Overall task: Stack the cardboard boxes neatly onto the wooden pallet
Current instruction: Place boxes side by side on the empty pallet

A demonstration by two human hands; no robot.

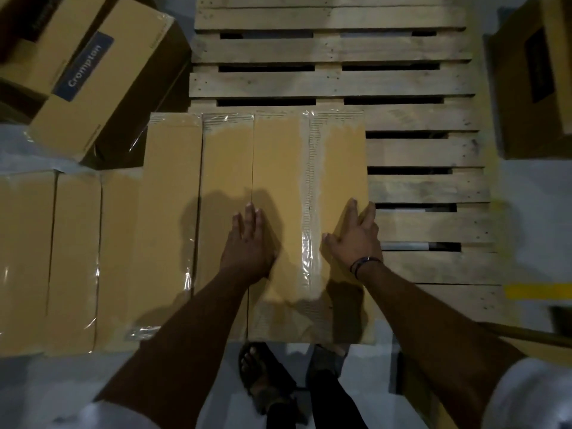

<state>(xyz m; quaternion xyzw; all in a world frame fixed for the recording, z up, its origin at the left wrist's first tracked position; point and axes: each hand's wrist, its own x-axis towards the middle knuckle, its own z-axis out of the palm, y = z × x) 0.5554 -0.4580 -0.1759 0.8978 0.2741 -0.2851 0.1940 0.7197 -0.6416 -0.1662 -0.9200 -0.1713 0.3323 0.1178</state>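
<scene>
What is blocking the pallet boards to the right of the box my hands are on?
Nothing visible. Both hands, left hand and right hand, rest on the box, and the pallet slats beside and beyond it lie bare. Other boxes sit off the pallet's sides.

Warehouse or storeroom, dimly lit. Bare grey concrete-like floor (532, 212) with a yellow painted line (538, 291) at right edge. Large slatted wooden pallet (331, 51) lies flat on the floor. Many identical taped brown cardboard boxes (278, 187) packed side by side; more cartons lie loose at upper left, one with a blue "Crompton" label (83, 66), another box (529, 88) at upper right. No furniture visible, only bulk packaged stock.
</scene>
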